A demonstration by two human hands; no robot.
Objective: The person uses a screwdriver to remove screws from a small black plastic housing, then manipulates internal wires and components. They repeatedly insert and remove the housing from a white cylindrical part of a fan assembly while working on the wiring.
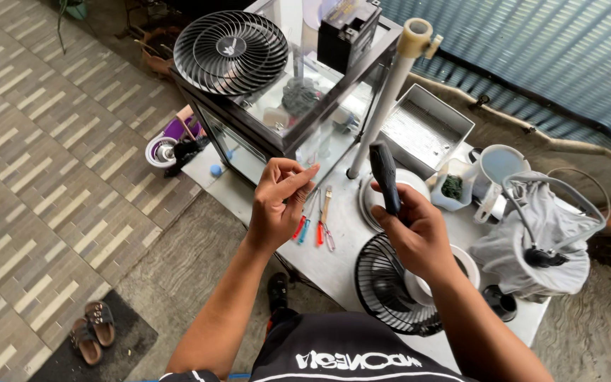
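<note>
My right hand (416, 233) grips a black tool handle (385, 175) that stands upright above the white fan body (397, 189). A black fan guard (385, 284) lies under that wrist at the table's front edge. My left hand (275, 203) hovers over the table with its fingertips pinched together; whether something small is between them I cannot tell. Just right of it lie pliers and screwdrivers with red, orange and blue handles (316, 225). A second black fan grille (230, 51) rests on top of a glass cabinet (298, 106).
A white pipe (389, 92) leans upright by the cabinet. A metal tray (426, 127), a small tub of dark bits (452, 188), a white jug (498, 168) and a grey cloth with a cable (539, 240) crowd the table's right. Sandals (91, 331) lie on a floor mat.
</note>
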